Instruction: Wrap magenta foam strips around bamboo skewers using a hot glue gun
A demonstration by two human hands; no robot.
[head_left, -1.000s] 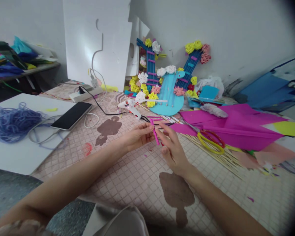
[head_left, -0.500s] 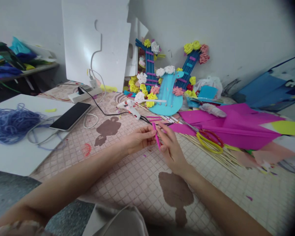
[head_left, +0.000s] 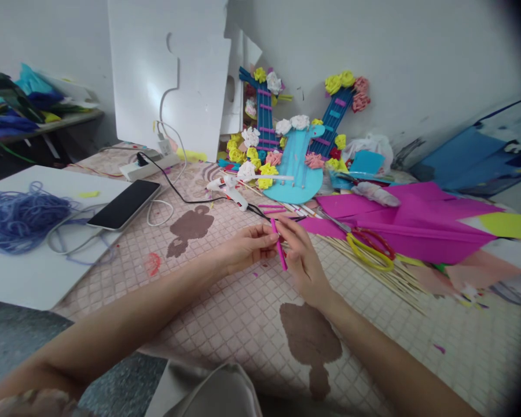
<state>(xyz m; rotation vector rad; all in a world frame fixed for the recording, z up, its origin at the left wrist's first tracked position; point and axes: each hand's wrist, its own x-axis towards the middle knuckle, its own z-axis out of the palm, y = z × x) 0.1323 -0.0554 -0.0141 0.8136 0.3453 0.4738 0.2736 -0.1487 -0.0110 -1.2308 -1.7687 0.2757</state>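
Observation:
A thin magenta paper strip [head_left: 280, 249] stands nearly upright between my two hands, just above the patterned mat. My left hand [head_left: 246, 248] pinches it from the left with fingertips together. My right hand [head_left: 301, 262] grips it from the right, thumb and fingers closed on the strip. Several more short magenta strips [head_left: 272, 208] lie on the mat just beyond my hands.
A glue gun [head_left: 228, 189] with black cord lies ahead; yellow-and-red scissors [head_left: 370, 248] rest on bamboo skewers [head_left: 395, 278] at right, by magenta paper [head_left: 417, 223]. Blue paper guitars [head_left: 296, 165] with paper flowers lean on the wall. A phone [head_left: 124, 204] and purple cord [head_left: 19, 217] lie on a white board at left.
The strip has shifted slightly down and right between my fingers, and my right hand has closed in tighter on it. Both arms stay in about the same place.

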